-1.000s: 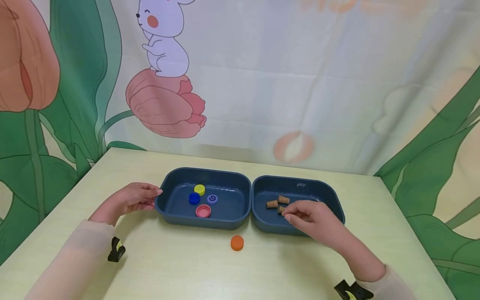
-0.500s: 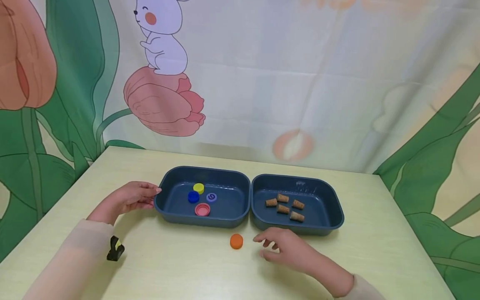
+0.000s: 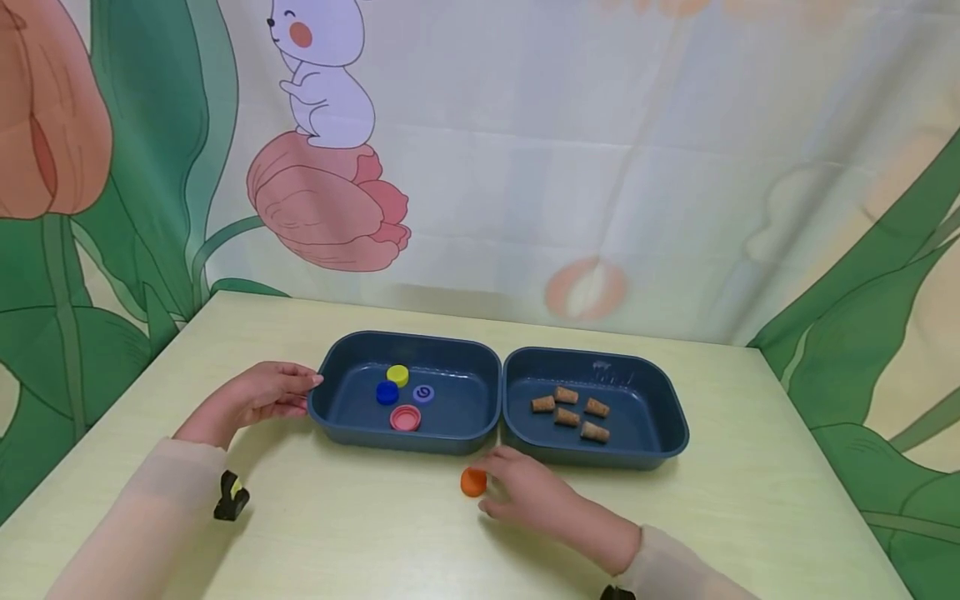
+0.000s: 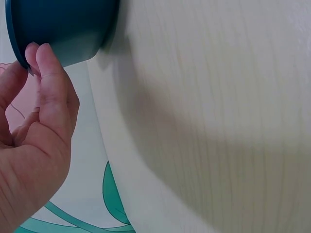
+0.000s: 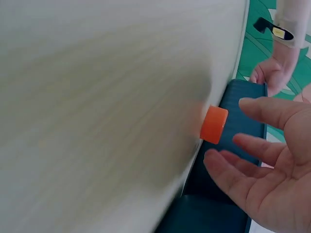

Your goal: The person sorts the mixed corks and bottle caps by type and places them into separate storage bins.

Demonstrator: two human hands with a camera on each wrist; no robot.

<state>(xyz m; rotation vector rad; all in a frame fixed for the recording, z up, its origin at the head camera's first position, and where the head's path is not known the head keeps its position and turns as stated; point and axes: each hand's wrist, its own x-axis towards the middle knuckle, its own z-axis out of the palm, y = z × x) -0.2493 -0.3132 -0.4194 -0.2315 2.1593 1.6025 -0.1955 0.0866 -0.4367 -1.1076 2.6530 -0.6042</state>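
Observation:
An orange bottle cap (image 3: 473,482) lies on the table in front of two dark blue trays. My right hand (image 3: 531,492) is just right of it, thumb and fingers spread apart; the right wrist view shows a gap between the fingertips and the cap (image 5: 214,124). My left hand (image 3: 272,395) pinches the left end of the left tray (image 3: 457,433) by its rim, as the left wrist view also shows at the tray wall (image 4: 80,46). Inside that tray sit a yellow cap (image 3: 397,376), a blue cap (image 3: 387,392), a pink cap (image 3: 406,418) and a purple cap (image 3: 423,393).
The right tray (image 3: 637,450) stands end to end with the left one and holds several corks (image 3: 566,417). Behind the pale table (image 3: 360,525) hangs a printed curtain (image 3: 480,167) with flowers and a rabbit.
My right hand has left the right tray, where a cork was at its fingertips, and moved left and nearer to the orange cap. The left hand stays at the left tray's rim.

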